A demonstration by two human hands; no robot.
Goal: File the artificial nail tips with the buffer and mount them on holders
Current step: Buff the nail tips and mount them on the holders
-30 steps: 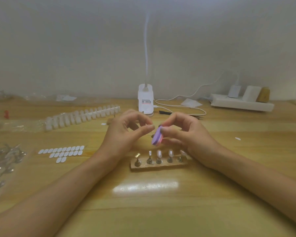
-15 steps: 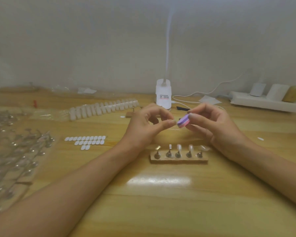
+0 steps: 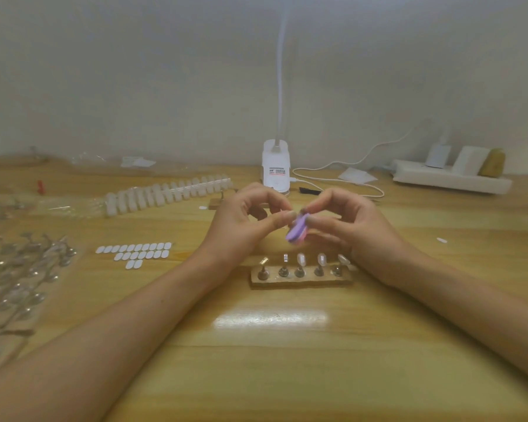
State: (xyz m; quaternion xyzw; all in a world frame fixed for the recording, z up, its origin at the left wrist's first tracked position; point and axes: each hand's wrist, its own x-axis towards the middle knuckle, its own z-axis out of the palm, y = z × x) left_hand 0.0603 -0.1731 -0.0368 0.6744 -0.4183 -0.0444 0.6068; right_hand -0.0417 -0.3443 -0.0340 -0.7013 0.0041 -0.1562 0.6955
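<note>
My right hand (image 3: 348, 223) pinches a small purple and pink buffer (image 3: 297, 231) above the table. My left hand (image 3: 244, 220) meets it, thumb and forefinger pinched together at the buffer's upper edge; a nail tip between them is too small to make out. Below the hands a wooden base (image 3: 301, 280) carries a row of metal holders, and three on the right bear pale nail tips (image 3: 321, 258). A long strip of clear nail tips (image 3: 165, 193) lies at the back left. White adhesive tabs (image 3: 134, 252) sit in rows left of the base.
Several loose metal holders in clear plastic (image 3: 19, 278) cover the left edge. A white lamp base (image 3: 275, 167) with a cable stands against the wall. A white power strip (image 3: 448, 178) lies at the back right. A second small stand (image 3: 217, 203) sits behind my left hand.
The buffer has tilted from nearly flat to a steeper slant in my right hand. The view shifted slightly; both hands stay together above the base.
</note>
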